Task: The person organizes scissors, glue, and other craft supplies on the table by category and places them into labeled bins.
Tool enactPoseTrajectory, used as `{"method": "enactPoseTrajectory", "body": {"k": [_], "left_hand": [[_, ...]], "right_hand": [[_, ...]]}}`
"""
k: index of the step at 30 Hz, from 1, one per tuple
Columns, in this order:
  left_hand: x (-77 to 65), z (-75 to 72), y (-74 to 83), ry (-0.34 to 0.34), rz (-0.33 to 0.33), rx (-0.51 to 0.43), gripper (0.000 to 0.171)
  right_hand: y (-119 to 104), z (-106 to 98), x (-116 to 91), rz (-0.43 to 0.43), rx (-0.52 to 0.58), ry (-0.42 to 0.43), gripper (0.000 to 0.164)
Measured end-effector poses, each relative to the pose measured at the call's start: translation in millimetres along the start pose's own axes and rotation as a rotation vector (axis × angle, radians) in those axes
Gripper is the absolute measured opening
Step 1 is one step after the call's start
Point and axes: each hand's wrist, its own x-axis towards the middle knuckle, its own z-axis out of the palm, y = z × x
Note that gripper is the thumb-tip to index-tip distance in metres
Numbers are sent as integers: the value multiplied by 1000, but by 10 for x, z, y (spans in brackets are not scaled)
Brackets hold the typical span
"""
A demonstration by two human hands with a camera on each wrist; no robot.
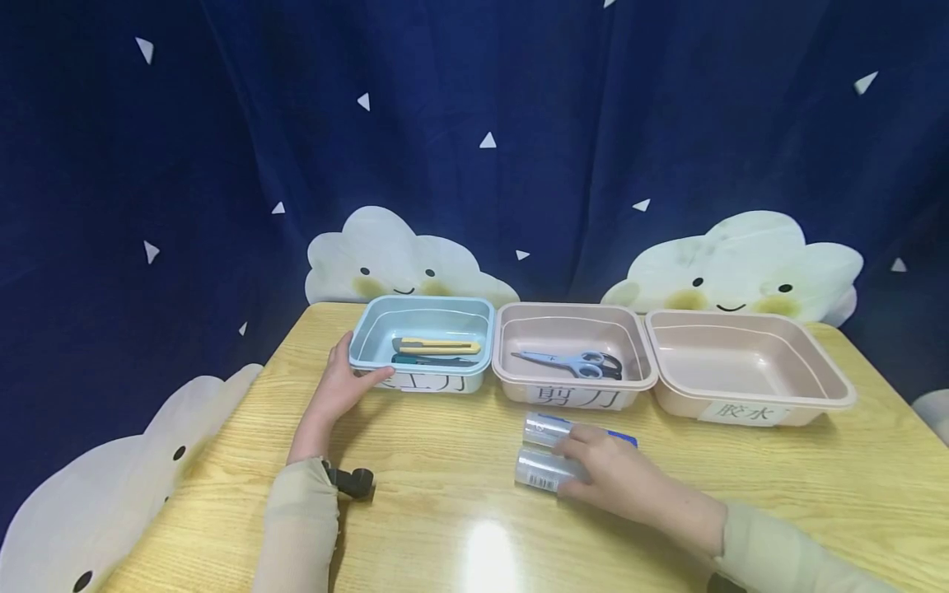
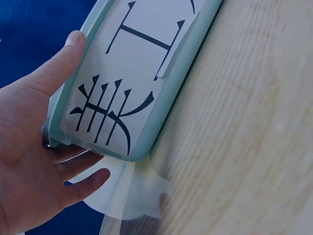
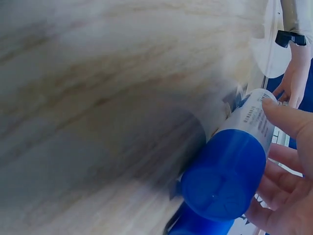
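Observation:
At the left front corner of a light blue basket (image 1: 445, 371), my left hand (image 1: 343, 389) holds the rim, thumb along the front and fingers round the side. In the left wrist view its thumb lies by the white label (image 2: 110, 88). Two silvery-white glue sticks with blue caps lie side by side on the table. My right hand (image 1: 619, 478) grips the nearer glue stick (image 1: 535, 469); its thumb is on the label and its fingers reach over towards the farther glue stick (image 1: 544, 428). The hand hides part of both; the right wrist view shows the near blue cap (image 3: 220, 171).
The blue basket contains a yellow utility knife (image 1: 441, 347) and a dark green one (image 1: 430, 361). Beside it, a pinkish basket (image 1: 511, 375) contains blue scissors (image 1: 567, 361) and a black-handled pair. A third basket (image 1: 815, 401) stands at the right. Behind hangs a dark blue curtain (image 1: 445, 165).

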Motion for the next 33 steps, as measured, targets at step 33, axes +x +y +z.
{"method": "enactPoseTrajectory", "body": {"k": [33], "left_hand": [[-19, -11, 7, -2, 9, -19, 107]], "right_hand": [[70, -372, -78, -91, -30, -14, 47]]}}
